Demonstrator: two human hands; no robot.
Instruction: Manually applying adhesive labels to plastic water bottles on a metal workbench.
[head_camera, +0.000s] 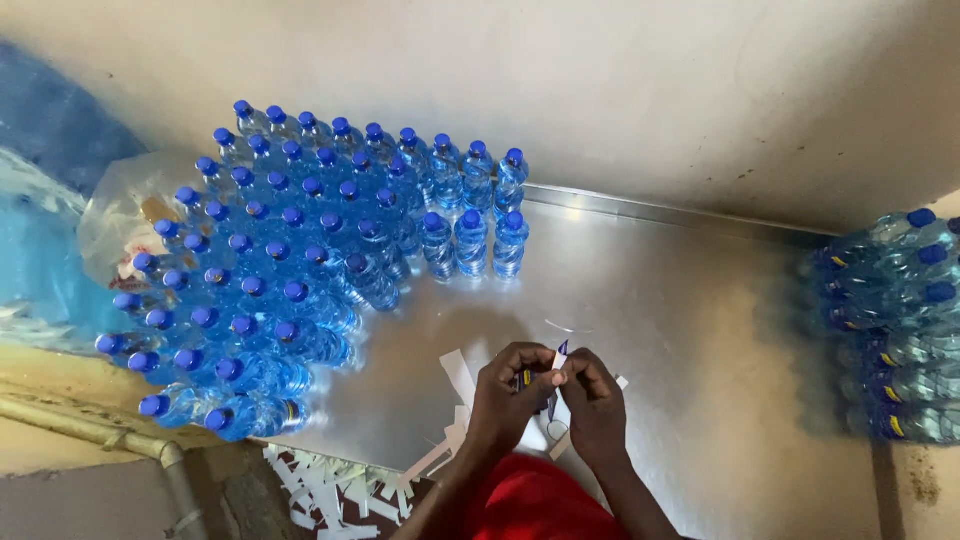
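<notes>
Low over the near edge of the metal counter (680, 330), the left hand (505, 395) and right hand (597, 405) met, both pinching a small label (560, 357), a white strip with a dark blue tip and a touch of yellow. White paper strips (455, 375) lay beneath them. Farther back stood clear bottles (300, 260) with blue caps, crowded together upright; more bottles (900, 320) lay stacked at the right.
</notes>
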